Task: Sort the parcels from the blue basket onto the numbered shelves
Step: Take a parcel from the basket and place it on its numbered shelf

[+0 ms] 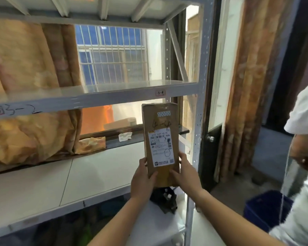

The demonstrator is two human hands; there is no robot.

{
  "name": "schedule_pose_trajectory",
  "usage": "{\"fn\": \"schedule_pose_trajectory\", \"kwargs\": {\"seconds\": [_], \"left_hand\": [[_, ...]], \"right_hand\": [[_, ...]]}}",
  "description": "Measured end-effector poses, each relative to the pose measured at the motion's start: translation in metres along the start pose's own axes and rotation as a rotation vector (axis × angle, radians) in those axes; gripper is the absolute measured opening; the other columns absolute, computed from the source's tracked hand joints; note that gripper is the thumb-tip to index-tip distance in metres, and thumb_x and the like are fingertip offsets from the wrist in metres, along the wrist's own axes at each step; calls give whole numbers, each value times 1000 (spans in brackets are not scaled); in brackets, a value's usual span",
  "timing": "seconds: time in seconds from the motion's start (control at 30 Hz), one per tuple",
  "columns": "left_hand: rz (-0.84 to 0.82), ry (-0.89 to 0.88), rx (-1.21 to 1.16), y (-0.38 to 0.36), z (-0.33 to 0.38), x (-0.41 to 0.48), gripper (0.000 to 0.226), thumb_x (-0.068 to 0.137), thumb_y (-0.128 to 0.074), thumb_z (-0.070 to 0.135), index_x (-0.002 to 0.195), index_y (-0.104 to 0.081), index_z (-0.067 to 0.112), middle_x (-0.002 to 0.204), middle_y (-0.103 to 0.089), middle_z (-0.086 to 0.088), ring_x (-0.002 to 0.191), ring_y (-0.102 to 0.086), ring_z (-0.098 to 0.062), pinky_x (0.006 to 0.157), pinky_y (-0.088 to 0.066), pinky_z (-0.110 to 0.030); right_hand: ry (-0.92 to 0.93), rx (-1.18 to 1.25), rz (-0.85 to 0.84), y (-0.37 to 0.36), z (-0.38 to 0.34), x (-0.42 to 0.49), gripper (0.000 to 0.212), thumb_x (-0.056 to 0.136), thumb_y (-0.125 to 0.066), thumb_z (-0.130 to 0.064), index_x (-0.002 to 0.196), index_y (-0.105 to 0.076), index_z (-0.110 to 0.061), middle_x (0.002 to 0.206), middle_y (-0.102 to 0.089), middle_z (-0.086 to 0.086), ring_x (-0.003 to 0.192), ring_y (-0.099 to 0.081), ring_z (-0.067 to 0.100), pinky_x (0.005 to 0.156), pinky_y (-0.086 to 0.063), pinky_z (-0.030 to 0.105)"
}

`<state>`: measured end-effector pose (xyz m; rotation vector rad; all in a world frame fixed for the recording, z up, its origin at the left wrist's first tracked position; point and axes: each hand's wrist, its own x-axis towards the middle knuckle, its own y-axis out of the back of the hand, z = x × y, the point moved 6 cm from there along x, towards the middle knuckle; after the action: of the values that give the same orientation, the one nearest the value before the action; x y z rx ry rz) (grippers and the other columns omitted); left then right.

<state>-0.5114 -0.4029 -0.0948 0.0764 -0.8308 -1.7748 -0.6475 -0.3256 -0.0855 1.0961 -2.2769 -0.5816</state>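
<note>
I hold a long brown cardboard parcel (160,121) upright in front of the grey metal shelving (96,98). "4-4" is handwritten on it above a white shipping label. My left hand (142,180) grips its lower left edge and my right hand (185,173) grips its lower right edge. The shelf edge above the parcel carries the labels "3-2" (23,110) and "3-4" (160,93). The blue basket (267,208) stands on the floor at the lower right.
A second person in a white shirt (302,157) stands at the right edge, close to the basket. A dark object (167,199) lies on the lower shelf below the parcel. Orange curtains hang behind the shelves and beside the door (212,139).
</note>
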Motion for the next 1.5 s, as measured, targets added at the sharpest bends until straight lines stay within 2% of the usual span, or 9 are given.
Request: {"fn": "schedule_pose_trajectory", "kwargs": {"seconds": [0.17, 0.37, 0.53, 0.83, 1.03, 1.1, 1.27, 1.37, 1.5], "left_hand": [[-98, -105, 26, -30, -6, 28, 80, 95, -49, 25, 146, 12, 35, 155, -25, 8, 134, -42, -18, 104, -42, -36], [-122, -66, -84, -68, -14, 68, 83, 100, -32, 24, 108, 30, 78, 131, -7, 44, 135, -38, -15, 105, -41, -37], [-48, -23, -20, -105, -51, 116, 65, 81, -19, 75, 123, 30, 67, 150, -17, 23, 135, -40, -17, 104, -42, -31], [-52, -25, 191, -161, -87, 188, 93, 95, -48, 26, 141, 32, 38, 157, -15, 11, 129, -49, -17, 91, -54, -34], [-29, 83, 70, -185, -107, 206, 48, 101, -20, 47, 135, 8, 66, 139, -24, 43, 134, -43, -16, 102, -46, -42], [-34, 75, 85, -194, -113, 211, 54, 102, -25, 42, 134, 12, 65, 127, -14, 56, 135, -41, -12, 101, -45, -35], [-35, 29, 181, -210, -132, 210, 93, 96, -43, 25, 133, 41, 40, 157, 2, 18, 139, -35, -17, 105, -42, -37], [-27, 53, 125, -218, -139, 207, 86, 98, -39, 28, 136, 37, 41, 146, 4, 34, 136, -39, -14, 104, -42, -32], [-53, 171, 128, -230, -158, 199, 83, 98, -38, 33, 135, 35, 47, 154, -23, 13, 126, -51, -16, 97, -49, -32]], "right_hand": [[60, -54, -26, -16, 7, 34, 80, 94, -55, -29, 132, 7, -63, 141, -49, -12, 124, -56, 20, 101, -46, 42], [76, -76, -48, -34, 34, 83, 98, 87, -64, -42, 141, 18, -52, 140, -49, -13, 119, -59, 16, 90, -54, 36], [104, -5, -95, -45, 65, 131, 80, 87, -45, -55, 137, 18, -56, 141, -34, -27, 131, -48, 12, 101, -46, 30], [159, 46, -186, -83, 121, 211, 82, 97, -46, -26, 136, 22, -52, 139, -18, -35, 138, -36, 9, 109, -35, 30], [147, 42, -241, -112, 157, 241, 88, 97, -49, -24, 142, 23, -48, 155, -20, -18, 139, -36, 12, 108, -39, 38], [149, 26, -246, -118, 164, 247, 87, 97, -48, -23, 143, 23, -46, 156, -20, -16, 139, -37, 13, 108, -39, 39], [144, 2, -280, -133, 186, 257, 88, 97, -47, -19, 144, 24, -43, 152, -14, -24, 141, -32, 12, 110, -36, 39], [108, 39, -286, -140, 197, 256, 95, 93, -49, -8, 143, 23, -43, 148, -9, -29, 142, -24, 7, 112, -32, 36], [39, 122, -303, -151, 207, 248, 100, 88, -48, -1, 144, 23, -43, 158, -13, -16, 143, -24, 9, 115, -33, 40]]}}
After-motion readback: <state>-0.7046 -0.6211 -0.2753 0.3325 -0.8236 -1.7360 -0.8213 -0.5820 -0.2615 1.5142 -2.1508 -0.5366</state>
